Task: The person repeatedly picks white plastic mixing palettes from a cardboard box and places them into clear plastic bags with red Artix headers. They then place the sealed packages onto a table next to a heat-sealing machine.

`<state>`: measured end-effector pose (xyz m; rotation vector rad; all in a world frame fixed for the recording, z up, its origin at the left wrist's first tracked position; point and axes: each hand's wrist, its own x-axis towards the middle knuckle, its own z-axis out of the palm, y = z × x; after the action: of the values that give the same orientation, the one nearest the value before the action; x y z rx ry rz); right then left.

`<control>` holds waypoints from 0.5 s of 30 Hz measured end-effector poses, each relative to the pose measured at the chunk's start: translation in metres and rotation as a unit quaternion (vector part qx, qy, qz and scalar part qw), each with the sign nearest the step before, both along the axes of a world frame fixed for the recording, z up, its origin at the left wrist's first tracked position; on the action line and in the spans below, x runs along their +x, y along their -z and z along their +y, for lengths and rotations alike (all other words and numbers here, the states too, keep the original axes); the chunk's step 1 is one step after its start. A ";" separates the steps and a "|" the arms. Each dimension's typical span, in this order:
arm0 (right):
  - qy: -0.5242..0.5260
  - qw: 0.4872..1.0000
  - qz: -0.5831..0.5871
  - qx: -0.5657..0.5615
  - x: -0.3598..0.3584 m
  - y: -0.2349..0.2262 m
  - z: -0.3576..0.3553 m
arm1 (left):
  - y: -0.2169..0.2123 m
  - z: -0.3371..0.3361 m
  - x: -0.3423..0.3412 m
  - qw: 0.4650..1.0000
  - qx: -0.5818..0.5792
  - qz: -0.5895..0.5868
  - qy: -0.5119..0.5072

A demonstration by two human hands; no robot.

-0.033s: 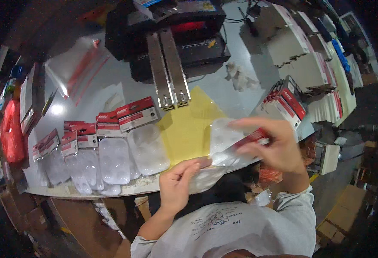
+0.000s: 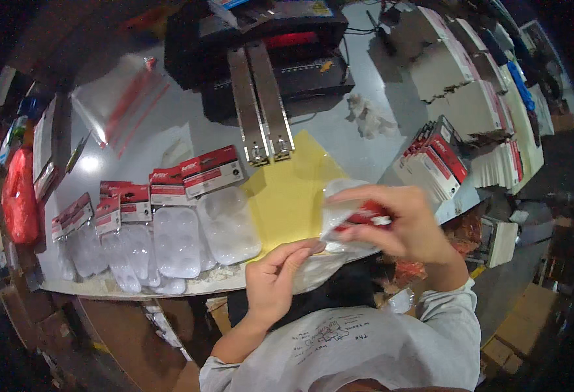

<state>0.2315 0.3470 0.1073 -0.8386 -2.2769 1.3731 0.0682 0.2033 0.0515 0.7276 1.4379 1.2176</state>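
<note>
My left hand [image 2: 270, 282] is closed, thumb and forefinger pinching the edge of a clear plastic bag [image 2: 313, 271] at the table's front edge. Close to its right, my right hand [image 2: 401, 219] is closed round a red and white card [image 2: 365, 215], partly covered by my fingers. A white plastic paint palette [image 2: 334, 188] shows beneath that hand; I cannot tell whether it lies inside the bag. Left of my hands, several white palettes [image 2: 177, 242] in clear bags lie overlapping, with red and white header cards [image 2: 212, 171] at their tops.
A black machine [image 2: 280, 78] with two metal rails [image 2: 261, 111] stands at the back, over a yellow sheet [image 2: 287, 196]. Stacked cards [image 2: 434, 160] and cardboard piles [image 2: 457, 98] line the right. Clear bags [image 2: 114, 98] lie back left. A red bundle [image 2: 20, 196] is at the far left.
My right hand has moved left with the red and white card, nearer my left hand. My left hand keeps its pinch and has barely shifted.
</note>
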 end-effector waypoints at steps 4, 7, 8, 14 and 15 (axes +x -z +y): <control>-0.034 0.997 -0.028 0.061 -0.036 0.020 -0.006 | 0.000 -0.003 0.000 0.997 0.019 0.059 -0.056; -0.047 0.992 -0.012 0.113 -0.044 0.030 -0.007 | 0.006 -0.004 -0.003 0.993 0.008 0.095 -0.066; -0.046 0.989 -0.002 0.144 -0.044 0.032 -0.008 | 0.007 -0.005 -0.003 0.991 0.009 0.112 -0.070; -0.039 0.959 -0.014 0.279 -0.045 0.040 -0.012 | 0.014 -0.004 0.000 0.987 0.014 0.141 -0.072; -0.033 0.957 -0.012 0.289 -0.046 0.041 -0.011 | 0.014 -0.004 0.001 0.987 0.021 0.140 -0.077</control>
<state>0.1856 0.3358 0.0661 -0.5830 -2.5376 0.6441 0.0693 0.1989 0.0378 0.8549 1.7300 1.3058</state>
